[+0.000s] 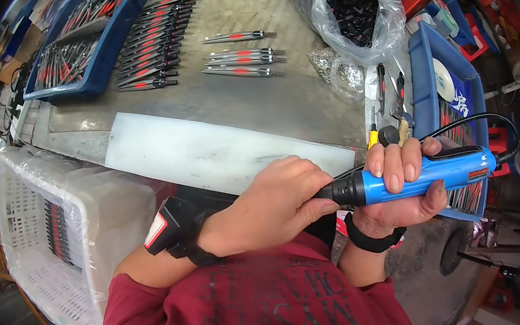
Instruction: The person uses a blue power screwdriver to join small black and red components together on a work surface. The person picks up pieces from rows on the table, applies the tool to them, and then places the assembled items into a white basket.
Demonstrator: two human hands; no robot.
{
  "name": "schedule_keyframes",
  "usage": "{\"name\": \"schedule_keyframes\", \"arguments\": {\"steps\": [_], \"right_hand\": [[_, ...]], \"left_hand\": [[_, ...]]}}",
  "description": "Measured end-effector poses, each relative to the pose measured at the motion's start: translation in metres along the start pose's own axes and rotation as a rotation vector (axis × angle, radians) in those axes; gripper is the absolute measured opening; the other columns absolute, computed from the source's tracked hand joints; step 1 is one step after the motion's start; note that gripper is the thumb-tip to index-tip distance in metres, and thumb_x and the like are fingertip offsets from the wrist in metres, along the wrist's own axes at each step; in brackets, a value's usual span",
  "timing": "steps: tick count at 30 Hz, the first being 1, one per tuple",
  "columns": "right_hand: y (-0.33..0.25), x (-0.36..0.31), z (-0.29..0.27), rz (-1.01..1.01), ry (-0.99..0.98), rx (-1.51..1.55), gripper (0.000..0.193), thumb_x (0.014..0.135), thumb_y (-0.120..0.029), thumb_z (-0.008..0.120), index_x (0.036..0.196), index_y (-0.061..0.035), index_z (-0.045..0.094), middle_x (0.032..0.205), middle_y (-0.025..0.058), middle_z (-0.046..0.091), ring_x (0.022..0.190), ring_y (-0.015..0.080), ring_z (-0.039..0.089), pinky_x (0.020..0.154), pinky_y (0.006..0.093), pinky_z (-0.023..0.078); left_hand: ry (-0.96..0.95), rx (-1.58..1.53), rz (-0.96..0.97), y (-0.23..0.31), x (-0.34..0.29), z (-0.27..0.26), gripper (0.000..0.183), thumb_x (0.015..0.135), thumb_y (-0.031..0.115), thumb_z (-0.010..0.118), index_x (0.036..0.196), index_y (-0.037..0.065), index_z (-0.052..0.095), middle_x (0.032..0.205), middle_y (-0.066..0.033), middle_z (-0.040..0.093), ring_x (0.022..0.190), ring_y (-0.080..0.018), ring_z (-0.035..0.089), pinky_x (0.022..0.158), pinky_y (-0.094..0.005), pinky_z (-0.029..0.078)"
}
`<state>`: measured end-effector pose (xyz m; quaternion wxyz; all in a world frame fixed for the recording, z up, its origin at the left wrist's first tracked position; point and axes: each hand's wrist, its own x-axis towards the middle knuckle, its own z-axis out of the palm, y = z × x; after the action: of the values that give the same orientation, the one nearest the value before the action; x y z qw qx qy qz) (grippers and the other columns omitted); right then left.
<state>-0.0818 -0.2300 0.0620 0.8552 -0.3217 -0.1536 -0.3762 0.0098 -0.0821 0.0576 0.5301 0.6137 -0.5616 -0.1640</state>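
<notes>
My right hand (pixel 404 184) is wrapped round a blue electric screwdriver (pixel 432 178), held almost level with its black nose toward the left. A black cord leaves its rear end. At the nose my left hand (pixel 282 196) is closed, thumb and fingers pressed together; what they hold is mostly hidden, though a thin dark piece (pixel 349 171) shows beside the nose. Beneath and behind the hands lies a white board (pixel 207 155) on the table edge. Beyond it, several slim grey, black and red pen-shaped tools (pixel 241 60) lie apart, and a column of similar tools (pixel 153 45) lies left.
A blue tray (pixel 102 58) of such parts stands left. A clear bag (pixel 389 37) of small black parts and a bag of metal pieces (pixel 337 73) lie behind. At right are a blue bin (pixel 423 62) and a yellow-handled screwdriver (pixel 373 139). A white crate (pixel 86 224) sits lower left.
</notes>
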Motion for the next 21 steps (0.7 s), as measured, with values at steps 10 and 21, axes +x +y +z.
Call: {"name": "schedule_keyframes", "arguments": {"steps": [10, 21], "right_hand": [[0.0003, 0.0007, 0.0030, -0.012, -0.034, 0.004, 0.039, 0.080, -0.032, 0.053, 0.110, -0.0085, 0.044, 0.076, 0.0041, 0.050, 0.060, 0.0170, 0.051, 0.063, 0.0356, 0.038], [0.0009, 0.0001, 0.0042, -0.026, -0.017, 0.001, 0.039, 0.080, -0.032, 0.054, 0.109, -0.0084, 0.043, 0.075, 0.0044, 0.050, 0.058, 0.0172, 0.051, 0.062, 0.0357, 0.038]], "left_hand": [[0.044, 0.018, 0.049, -0.0012, -0.0039, 0.0067, 0.024, 0.074, 0.016, 0.063, 0.088, 0.002, 0.051, 0.077, -0.0124, 0.049, 0.071, -0.0313, 0.046, 0.064, -0.0387, 0.037], [0.034, 0.034, 0.025, 0.0001, -0.0046, 0.0049, 0.021, 0.081, 0.018, 0.059, 0.092, 0.001, 0.055, 0.078, -0.0111, 0.053, 0.068, -0.0282, 0.050, 0.063, -0.0351, 0.041]]}}
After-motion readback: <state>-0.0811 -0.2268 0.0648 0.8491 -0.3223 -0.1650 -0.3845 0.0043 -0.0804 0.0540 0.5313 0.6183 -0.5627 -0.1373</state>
